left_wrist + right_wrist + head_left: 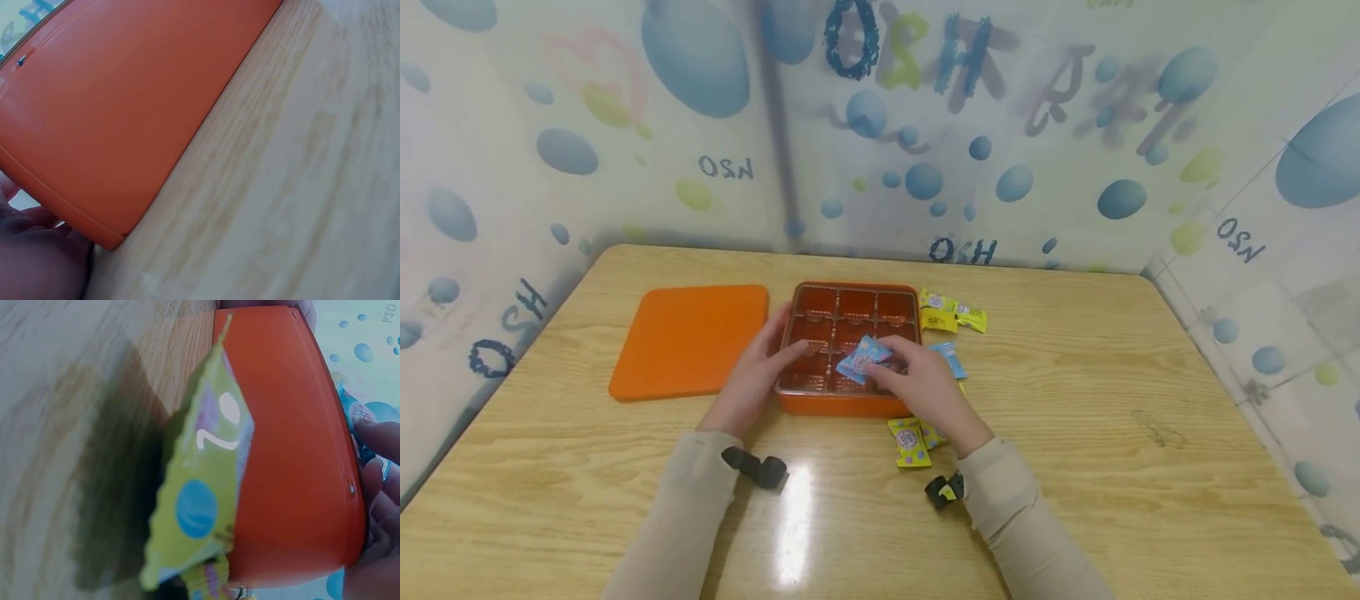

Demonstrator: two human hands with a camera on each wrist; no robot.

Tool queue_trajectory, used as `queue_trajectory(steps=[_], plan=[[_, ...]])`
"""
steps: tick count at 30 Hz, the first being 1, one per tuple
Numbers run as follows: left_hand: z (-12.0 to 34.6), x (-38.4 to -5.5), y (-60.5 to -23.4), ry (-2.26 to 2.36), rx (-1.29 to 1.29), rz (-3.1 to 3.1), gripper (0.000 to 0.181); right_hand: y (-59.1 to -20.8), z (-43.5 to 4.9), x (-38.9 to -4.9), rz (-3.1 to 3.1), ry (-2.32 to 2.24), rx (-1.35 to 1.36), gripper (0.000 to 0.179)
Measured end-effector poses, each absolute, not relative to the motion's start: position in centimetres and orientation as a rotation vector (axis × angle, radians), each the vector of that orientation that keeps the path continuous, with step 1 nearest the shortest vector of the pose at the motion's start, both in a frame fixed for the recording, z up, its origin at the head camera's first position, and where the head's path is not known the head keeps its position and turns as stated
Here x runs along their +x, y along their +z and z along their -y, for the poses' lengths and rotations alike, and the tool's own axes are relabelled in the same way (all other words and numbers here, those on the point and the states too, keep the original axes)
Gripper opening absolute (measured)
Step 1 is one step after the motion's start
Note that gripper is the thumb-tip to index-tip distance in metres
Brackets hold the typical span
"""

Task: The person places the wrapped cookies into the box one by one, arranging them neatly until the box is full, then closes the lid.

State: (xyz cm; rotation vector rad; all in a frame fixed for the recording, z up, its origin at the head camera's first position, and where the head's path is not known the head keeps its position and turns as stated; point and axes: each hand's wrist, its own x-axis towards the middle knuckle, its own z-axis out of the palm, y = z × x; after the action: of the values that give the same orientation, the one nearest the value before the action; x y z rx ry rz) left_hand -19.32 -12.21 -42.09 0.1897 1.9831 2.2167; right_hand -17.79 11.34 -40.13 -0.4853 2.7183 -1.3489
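Note:
An orange box (842,406) with a clear divided tray (857,303) inside stands on the table. My right hand (921,385) pinches a blue candy packet (854,363) between thumb and fingers, over the tray's front compartments. In the right wrist view the same blue packet (360,412) shows just past the box's top edge. At the box's left side is my left hand (760,373), its thumb over the rim and its fingers along the outer wall. The left wrist view has that hand (40,259) at a corner of the box (125,125).
An orange lid (688,342) lies flat to the left of the box. Yellow candy packets (938,320) lie at its back right, and a blue one (951,360) is beside my right hand. More yellow packets (909,443) sit in front. A patterned wall (880,167) stands behind the table.

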Motion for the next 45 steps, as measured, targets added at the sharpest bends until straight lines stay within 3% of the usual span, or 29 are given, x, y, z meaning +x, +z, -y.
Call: queue_trajectory(steps=[20, 45], plan=[[12.2, -19.3, -42.1, 2.221, 0.204, -1.982, 0.066, -40.3, -10.3, -17.3, -3.015, -0.871, -0.775, 0.035], [12.2, -19.3, -42.0, 2.214, 0.208, -1.983, 0.065, -39.9, -10.3, -17.2, -2.980, -0.797, -0.789, 0.033]])
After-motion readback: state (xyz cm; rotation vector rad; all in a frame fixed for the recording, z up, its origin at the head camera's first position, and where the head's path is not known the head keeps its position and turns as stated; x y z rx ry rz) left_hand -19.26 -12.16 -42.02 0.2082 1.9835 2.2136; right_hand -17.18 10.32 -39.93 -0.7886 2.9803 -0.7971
